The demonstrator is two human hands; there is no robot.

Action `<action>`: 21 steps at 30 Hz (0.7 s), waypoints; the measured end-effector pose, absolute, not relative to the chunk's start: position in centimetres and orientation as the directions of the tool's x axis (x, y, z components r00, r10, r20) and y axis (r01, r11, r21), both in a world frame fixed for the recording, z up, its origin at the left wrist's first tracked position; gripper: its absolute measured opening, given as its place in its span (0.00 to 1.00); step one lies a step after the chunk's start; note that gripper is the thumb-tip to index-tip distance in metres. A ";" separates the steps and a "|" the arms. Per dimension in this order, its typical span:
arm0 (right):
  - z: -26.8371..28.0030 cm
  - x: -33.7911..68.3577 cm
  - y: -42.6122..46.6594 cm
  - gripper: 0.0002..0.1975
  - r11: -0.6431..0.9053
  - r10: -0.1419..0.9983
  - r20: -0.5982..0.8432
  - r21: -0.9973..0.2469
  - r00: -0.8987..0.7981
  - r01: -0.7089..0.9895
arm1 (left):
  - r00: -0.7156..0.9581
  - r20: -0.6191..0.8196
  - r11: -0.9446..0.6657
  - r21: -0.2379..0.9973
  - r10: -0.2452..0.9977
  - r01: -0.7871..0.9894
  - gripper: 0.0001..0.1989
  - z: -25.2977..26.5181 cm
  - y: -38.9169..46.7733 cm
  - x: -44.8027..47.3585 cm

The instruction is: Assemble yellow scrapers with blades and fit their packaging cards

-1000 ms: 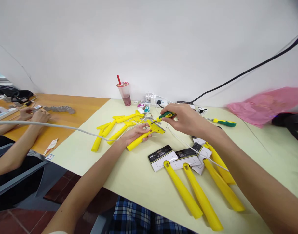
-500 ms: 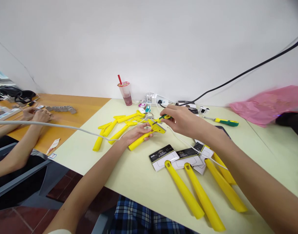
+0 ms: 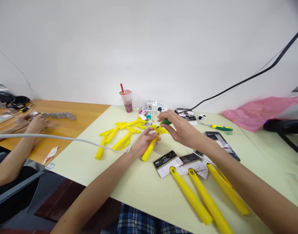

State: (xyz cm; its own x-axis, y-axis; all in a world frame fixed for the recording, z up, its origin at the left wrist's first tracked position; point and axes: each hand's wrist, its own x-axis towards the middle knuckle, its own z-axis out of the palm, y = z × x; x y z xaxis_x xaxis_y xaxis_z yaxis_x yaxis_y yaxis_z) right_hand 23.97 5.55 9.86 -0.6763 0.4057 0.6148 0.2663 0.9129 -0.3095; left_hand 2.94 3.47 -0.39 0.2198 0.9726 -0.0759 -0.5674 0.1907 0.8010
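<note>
My left hand (image 3: 144, 142) is wrapped round the neck of a yellow scraper (image 3: 150, 149), its handle pointing toward me. Fingers of my right hand (image 3: 177, 127) close round the green handle of a screwdriver (image 3: 166, 122), whose tip meets the scraper's head. To the left lie several yellow scraper parts (image 3: 122, 138), handles and loose head pieces. Nearer me, on the right, several yellow handles (image 3: 191, 196) rest with black-and-white cards (image 3: 167, 163) at their ends. My right palm hides part of the screwdriver.
A drink cup (image 3: 127, 102) with a red straw stands by the wall, beside a white power strip (image 3: 161, 109). Right of my hand lie a second screwdriver (image 3: 221, 127), a phone (image 3: 223, 146) and a pink bag (image 3: 253, 112). A white cable (image 3: 90, 141) crosses in front. At left, another person's hands (image 3: 38, 123) work.
The scraper has turned so its handle points more toward me. My right hand has tipped the screwdriver more upright over its head. The view has shifted slightly.
</note>
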 end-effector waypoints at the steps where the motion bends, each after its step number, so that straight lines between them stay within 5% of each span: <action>1: 9.7 23.9 5.6 0.09 0.911 0.412 0.635 -0.296 -0.653 0.286 | 0.218 -0.070 0.186 0.795 0.974 -0.577 0.27 -0.3 3.3 3.1; 5: 9.4 23.6 5.5 0.05 0.876 0.444 0.712 -0.216 -0.544 0.432 | 0.240 -0.073 0.206 0.777 0.968 -0.595 0.28 -0.3 2.9 3.6; 11: 9.7 23.8 5.5 0.18 0.932 0.359 0.712 -0.239 -0.603 0.272 | 0.181 -0.076 0.176 0.747 0.981 -0.641 0.29 -0.6 3.2 3.4; 14: 9.6 23.8 5.6 0.15 0.938 0.342 0.727 -0.228 -0.595 0.260 | 0.151 -0.074 0.156 0.734 0.986 -0.660 0.29 -0.5 3.4 3.1; 17: 9.7 23.7 5.3 0.05 0.923 0.342 0.690 -0.118 -0.638 0.367 | 0.158 -0.047 0.141 0.736 0.986 -0.662 0.28 -0.5 3.4 2.9; 21: 10.6 23.8 4.2 0.06 0.833 0.396 0.619 0.069 -0.678 0.549 | 0.200 -0.015 0.145 0.741 0.980 -0.656 0.26 -0.4 3.2 2.9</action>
State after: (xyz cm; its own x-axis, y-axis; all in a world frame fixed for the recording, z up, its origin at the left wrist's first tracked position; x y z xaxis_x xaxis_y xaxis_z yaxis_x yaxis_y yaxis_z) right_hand 23.81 4.23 10.61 -0.6784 0.3964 0.6186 0.5493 0.8328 0.0687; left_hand 2.94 3.21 -0.36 0.1997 0.9797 -0.0154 -0.6559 0.1454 0.7407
